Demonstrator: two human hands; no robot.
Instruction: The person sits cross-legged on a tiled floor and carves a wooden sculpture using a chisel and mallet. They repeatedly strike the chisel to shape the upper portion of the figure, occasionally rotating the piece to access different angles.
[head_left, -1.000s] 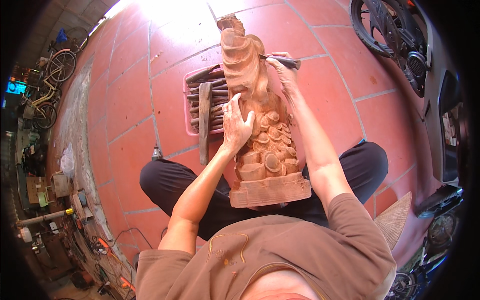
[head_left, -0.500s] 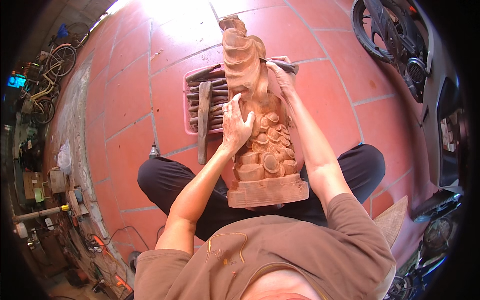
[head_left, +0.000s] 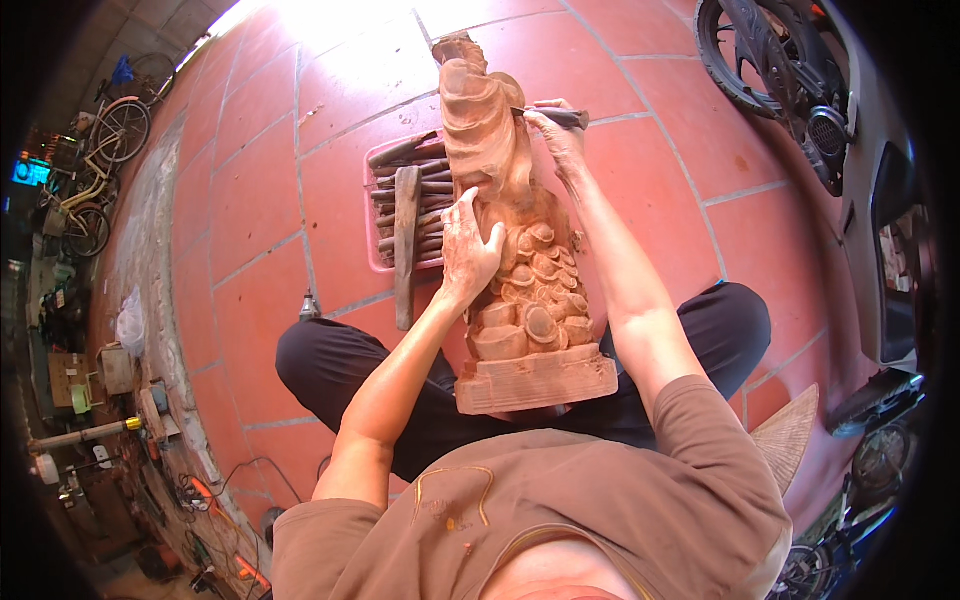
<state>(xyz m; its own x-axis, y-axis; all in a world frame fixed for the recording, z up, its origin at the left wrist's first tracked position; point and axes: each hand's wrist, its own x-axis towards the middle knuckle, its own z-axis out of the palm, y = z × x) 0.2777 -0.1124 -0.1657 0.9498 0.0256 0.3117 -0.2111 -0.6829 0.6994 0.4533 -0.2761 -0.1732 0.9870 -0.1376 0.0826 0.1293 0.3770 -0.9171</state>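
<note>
A carved wooden statue [head_left: 495,145] lies lengthwise before me, its square base toward my lap and its narrow top away from me. Draped folds cover the upper part; rounded, coin-like shapes are carved lower down. My left hand [head_left: 470,250] grips the statue's left side around its middle, thumb spread across the front. On the opposite side, my right hand [head_left: 558,135] is closed around a carving chisel [head_left: 565,118] with a dark handle. The chisel's thin end points left and meets the upper right folds; the exact contact is too small to make out.
Left of the statue, a pink tray [head_left: 374,255] holds several dark-handled tools, with a wooden bar [head_left: 406,245] lying across it. A small metal object [head_left: 309,304] stands by my left knee. A motorcycle [head_left: 800,90] is at right; bicycles [head_left: 100,165] and clutter line the left.
My right hand and the chisel have shifted slightly away from me along the statue's side. My left hand keeps its place on the wood.
</note>
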